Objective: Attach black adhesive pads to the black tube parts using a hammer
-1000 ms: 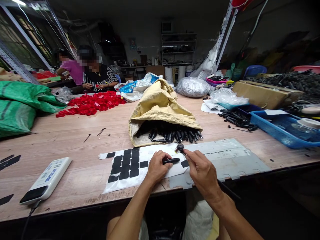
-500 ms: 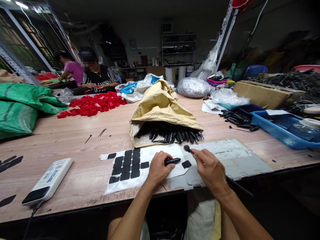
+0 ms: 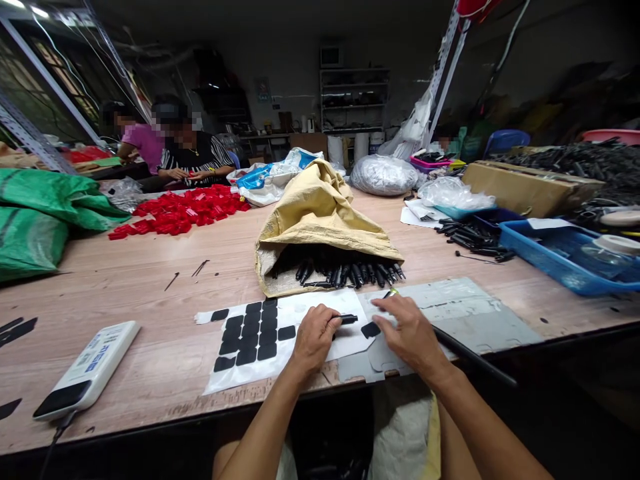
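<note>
My left hand [image 3: 315, 337] is closed on a short black cylindrical part [image 3: 349, 319] over the white backing sheet [image 3: 295, 363]. Rows of black square stickers [image 3: 249, 345] lie on the sheet's left half. To the right, my right hand [image 3: 407, 333] has its thumb and forefinger apart, beside a loose black square [image 3: 371, 330]. A long black rod [image 3: 475, 357] sticks out from behind the right hand past the table edge; how it is supported is hidden. A small bit of yellow-green shows above the right fingers.
A tan sack [image 3: 320, 207] of black parts stands just beyond the sheet. A white device [image 3: 90, 367] with a cable lies left, a blue tray [image 3: 555, 257] right. Red pieces [image 3: 185, 210] lie at back left, near two people. A grey board [image 3: 460, 313] is at right.
The round black piece pinched in my right hand is no longer visible, and those fingers have parted. The long rod reaches further right. The view has shifted slightly.
</note>
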Demonstrator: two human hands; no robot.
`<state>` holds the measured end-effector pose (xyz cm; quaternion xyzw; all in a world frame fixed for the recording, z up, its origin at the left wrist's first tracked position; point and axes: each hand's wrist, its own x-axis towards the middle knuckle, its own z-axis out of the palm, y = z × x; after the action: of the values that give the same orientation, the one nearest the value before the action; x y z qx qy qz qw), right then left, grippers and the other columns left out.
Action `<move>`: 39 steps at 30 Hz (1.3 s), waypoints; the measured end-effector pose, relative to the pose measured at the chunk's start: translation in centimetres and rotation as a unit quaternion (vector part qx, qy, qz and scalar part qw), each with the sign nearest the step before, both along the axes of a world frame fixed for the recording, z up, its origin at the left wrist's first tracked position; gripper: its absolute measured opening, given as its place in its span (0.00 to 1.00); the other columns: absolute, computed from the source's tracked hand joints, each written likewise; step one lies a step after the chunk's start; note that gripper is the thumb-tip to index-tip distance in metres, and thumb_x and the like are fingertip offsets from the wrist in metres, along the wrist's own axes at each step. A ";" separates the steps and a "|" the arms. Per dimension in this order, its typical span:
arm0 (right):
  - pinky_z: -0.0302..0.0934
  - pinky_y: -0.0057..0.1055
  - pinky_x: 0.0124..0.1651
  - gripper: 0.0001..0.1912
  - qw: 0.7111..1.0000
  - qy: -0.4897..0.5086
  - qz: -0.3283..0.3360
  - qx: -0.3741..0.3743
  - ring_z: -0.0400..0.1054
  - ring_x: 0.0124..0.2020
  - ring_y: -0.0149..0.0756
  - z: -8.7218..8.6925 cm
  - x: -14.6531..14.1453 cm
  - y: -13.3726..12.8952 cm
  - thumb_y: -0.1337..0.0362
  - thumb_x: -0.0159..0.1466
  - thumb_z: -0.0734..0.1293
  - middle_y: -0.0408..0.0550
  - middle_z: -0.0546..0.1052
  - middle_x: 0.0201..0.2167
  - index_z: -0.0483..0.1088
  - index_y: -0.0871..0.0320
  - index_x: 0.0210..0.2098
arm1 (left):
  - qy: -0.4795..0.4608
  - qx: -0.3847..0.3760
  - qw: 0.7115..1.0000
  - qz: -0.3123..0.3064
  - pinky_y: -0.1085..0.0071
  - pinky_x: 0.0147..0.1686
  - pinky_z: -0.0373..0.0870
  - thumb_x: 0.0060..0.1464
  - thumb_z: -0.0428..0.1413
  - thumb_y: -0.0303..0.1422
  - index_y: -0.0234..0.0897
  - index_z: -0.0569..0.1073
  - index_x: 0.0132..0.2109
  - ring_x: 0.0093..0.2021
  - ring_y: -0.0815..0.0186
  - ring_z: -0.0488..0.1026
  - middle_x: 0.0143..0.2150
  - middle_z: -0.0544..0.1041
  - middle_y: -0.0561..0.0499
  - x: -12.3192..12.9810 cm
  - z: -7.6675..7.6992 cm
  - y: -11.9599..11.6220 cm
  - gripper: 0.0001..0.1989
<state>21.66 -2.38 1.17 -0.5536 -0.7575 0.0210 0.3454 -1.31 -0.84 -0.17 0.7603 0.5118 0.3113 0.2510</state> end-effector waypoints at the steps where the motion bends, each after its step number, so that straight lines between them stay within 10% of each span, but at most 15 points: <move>1: 0.60 0.37 0.49 0.13 0.998 0.009 0.051 -0.031 0.66 0.43 0.40 0.3 -0.8 0.0 0.62 0.65 0.68 0.47 0.77 0.39 0.75 0.52 0.50 | -0.002 0.002 1.000 -0.001 0.63 0.47 0.64 0.67 0.48 0.36 0.42 0.75 0.42 0.45 0.60 0.68 0.40 0.75 0.51 0.0 0.0 0.0 0.12; 17: 0.53 0.32 0.40 0.07 0.967 -0.063 0.206 -0.139 0.61 0.37 0.36 2.1 -2.8 1.8 0.65 0.66 0.66 0.42 0.72 0.31 0.66 0.56 0.31 | 0.026 0.011 0.998 -0.048 0.63 0.45 0.62 0.67 0.47 0.36 0.40 0.74 0.40 0.42 0.59 0.67 0.38 0.75 0.50 -0.4 -0.1 0.1 0.13; 27: 0.57 0.35 0.46 0.09 0.972 0.018 0.209 -0.107 0.65 0.40 0.36 1.0 -2.1 1.4 0.57 0.67 0.67 0.43 0.75 0.35 0.73 0.53 0.43 | -0.041 -0.035 0.998 -0.016 0.65 0.41 0.59 0.68 0.43 0.40 0.40 0.66 0.27 0.37 0.61 0.65 0.29 0.71 0.52 -0.3 0.9 -0.3 0.21; 39: 0.61 0.38 0.47 0.11 0.989 -0.098 -0.100 0.050 0.65 0.43 0.43 -2.4 2.5 2.6 0.62 0.68 0.63 0.51 0.73 0.41 0.71 0.56 0.48 | -0.098 -0.065 0.993 0.012 0.66 0.40 0.59 0.69 0.42 0.44 0.39 0.71 0.29 0.38 0.60 0.67 0.27 0.72 0.51 -0.5 0.6 -0.5 0.25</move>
<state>24.11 0.23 -1.22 -0.6078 -0.7288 -0.1054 0.2973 -1.79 -1.34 0.41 0.7017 0.5135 0.3533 0.3452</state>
